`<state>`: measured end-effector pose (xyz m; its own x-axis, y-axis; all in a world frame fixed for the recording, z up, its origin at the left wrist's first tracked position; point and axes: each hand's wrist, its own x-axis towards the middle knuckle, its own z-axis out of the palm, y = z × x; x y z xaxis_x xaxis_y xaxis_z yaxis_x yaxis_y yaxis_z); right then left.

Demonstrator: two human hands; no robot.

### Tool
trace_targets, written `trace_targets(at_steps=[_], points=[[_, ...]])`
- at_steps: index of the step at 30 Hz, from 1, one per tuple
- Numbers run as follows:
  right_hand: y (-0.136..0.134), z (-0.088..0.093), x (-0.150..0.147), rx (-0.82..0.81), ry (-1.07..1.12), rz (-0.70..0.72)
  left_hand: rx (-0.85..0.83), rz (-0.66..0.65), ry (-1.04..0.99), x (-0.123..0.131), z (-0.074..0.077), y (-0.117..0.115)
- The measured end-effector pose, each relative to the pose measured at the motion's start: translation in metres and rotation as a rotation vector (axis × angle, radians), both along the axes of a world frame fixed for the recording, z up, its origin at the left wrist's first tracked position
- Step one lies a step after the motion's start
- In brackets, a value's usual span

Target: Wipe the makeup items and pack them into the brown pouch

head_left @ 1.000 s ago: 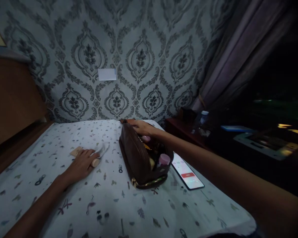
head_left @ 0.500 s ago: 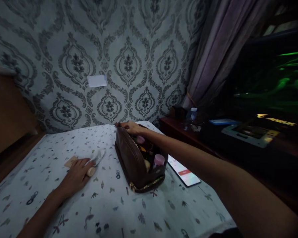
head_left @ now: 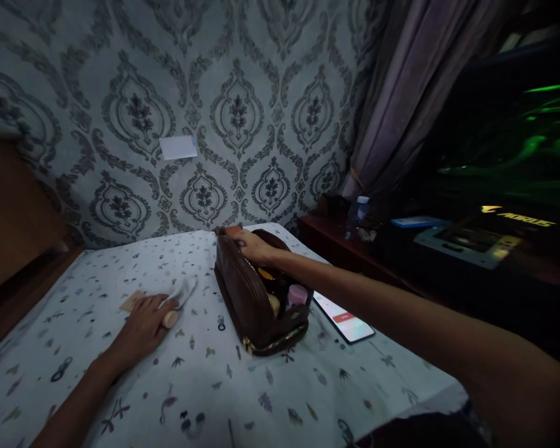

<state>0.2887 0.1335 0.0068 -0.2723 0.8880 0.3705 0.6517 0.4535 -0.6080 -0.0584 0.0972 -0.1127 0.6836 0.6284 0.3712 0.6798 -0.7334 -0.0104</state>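
A brown leather-look toiletry bag (head_left: 240,292) with a gold zip stands unzipped on the bed. Inside it I see a pink-lidded container (head_left: 297,295) and other items too dark to name. My right hand (head_left: 256,247) reaches across to the bag's far end, its fingers closed at the rim beside an orange-brown strap (head_left: 233,231); the fingertips are partly hidden. To the left of the bag, my left hand (head_left: 144,320) lies on the sheet, curled over a small beige cylinder (head_left: 170,319). A flat beige piece (head_left: 133,300) and crumpled white material (head_left: 185,291) poke out around it.
A lit phone (head_left: 348,320) lies to the right of the bag on the patterned sheet (head_left: 205,398). Beyond the bed's right side, a dark desk holds a plastic bottle (head_left: 360,211) and a blue-edged flat item (head_left: 417,222). A wooden panel (head_left: 18,218) borders the left.
My right hand has shifted slightly right and down at the bag's far end. My left hand stays on the beige cylinder. The view has moved a little.
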Motion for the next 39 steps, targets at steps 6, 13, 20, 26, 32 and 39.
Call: trace_targets(at_steps=[6, 13, 20, 26, 32, 39], points=[[-0.013, -0.012, -0.008, -0.059, 0.147, -0.068, -0.006, 0.009, 0.002, -0.001, 0.000, 0.000], [-0.031, -0.006, -0.017, -0.127, 0.288, -0.087, 0.002, -0.011, -0.005, -0.001, -0.001, 0.002], [-0.045, 0.018, -0.014, -0.186, 0.373, -0.132, -0.107, 0.007, 0.064, 0.001, 0.015, -0.005], [-0.084, 0.034, -0.032, 0.307, 0.280, -0.212, -0.208, -0.017, 0.059, -0.001, 0.034, -0.018], [-0.146, -0.036, -0.098, 0.029, 0.109, 0.136, -0.338, -0.080, -0.005, 0.016, 0.044, -0.043], [-0.133, -0.107, -0.122, -0.294, 0.167, 0.053, -0.498, -0.025, -0.083, 0.007, 0.035, -0.061]])
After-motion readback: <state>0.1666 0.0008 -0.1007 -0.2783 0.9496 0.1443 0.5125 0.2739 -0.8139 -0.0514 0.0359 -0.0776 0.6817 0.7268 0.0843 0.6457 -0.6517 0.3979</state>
